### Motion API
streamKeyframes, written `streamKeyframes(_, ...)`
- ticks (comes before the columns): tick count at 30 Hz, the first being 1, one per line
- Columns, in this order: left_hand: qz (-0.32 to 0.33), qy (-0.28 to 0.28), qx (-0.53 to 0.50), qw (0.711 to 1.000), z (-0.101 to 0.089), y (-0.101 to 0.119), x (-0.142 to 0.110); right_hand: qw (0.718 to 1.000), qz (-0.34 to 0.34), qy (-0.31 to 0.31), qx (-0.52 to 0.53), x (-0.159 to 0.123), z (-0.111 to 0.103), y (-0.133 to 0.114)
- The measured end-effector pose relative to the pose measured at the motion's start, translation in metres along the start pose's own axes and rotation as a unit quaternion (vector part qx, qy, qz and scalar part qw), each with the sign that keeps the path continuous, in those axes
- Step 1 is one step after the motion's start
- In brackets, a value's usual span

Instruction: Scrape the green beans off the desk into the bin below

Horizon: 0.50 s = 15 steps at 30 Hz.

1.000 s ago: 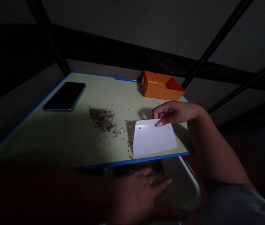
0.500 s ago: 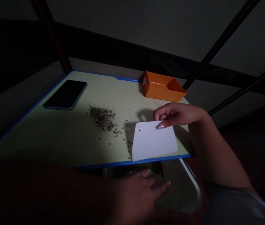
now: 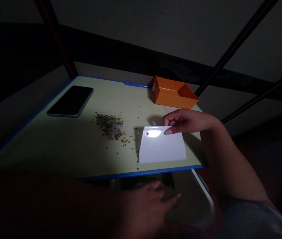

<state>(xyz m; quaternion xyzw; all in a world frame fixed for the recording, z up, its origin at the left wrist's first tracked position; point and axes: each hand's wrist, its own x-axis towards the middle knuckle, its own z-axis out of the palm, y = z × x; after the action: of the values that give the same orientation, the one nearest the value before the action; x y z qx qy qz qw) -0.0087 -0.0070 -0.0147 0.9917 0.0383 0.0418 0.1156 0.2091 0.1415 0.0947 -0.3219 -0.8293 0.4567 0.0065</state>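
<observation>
Between the thumb and curled fingers of my right hand [image 3: 188,120] is a white dough scraper [image 3: 163,147] with a small hole in one corner. Its lower edge lies just inside the table's blue front rim, and a bright glare shows near the hole. To its left a small heap of green beans mixed with whitish grains [image 3: 109,126] is spread on the table, with loose beans scattered around. My left hand [image 3: 148,205] is below the table edge, fingers spread, over a pale-rimmed container [image 3: 207,192] with dark green contents. Shadow hides much of that hand.
A dark-screened phone [image 3: 71,101] lies at the table's left. An orange open box [image 3: 175,94] stands at the back right corner. The pale table [image 3: 56,142] has a blue rim, and a wall with dark strips rises behind it.
The scraper has tilted and shifted slightly left, its lower edge rising away from the front rim; glare now shows on it. My left hand and the bean heap look nearly unchanged.
</observation>
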Motion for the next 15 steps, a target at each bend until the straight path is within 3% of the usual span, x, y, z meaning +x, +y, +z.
streamKeyframes(4, -0.013, -0.01, 0.013, 1.0, -0.007, 0.002, 0.002, 0.998, 0.023, 0.047, -0.035, -0.001, -0.006, 0.008)
streamKeyframes(7, -0.027, -0.083, -0.016, 0.996, -0.018, 0.003, 0.005, 0.996, 0.031, 0.067, -0.045, -0.003, -0.01, 0.013)
streamKeyframes(9, -0.038, -0.097, -0.048, 0.993, -0.022, 0.003, 0.006, 0.998, 0.022, 0.058, -0.027, -0.005, -0.012, 0.013)
streamKeyframes(15, -0.06, -0.03, -0.081, 0.994, -0.016, 0.003, 0.002, 1.0, -0.006, 0.009, 0.027, -0.006, -0.007, 0.006)
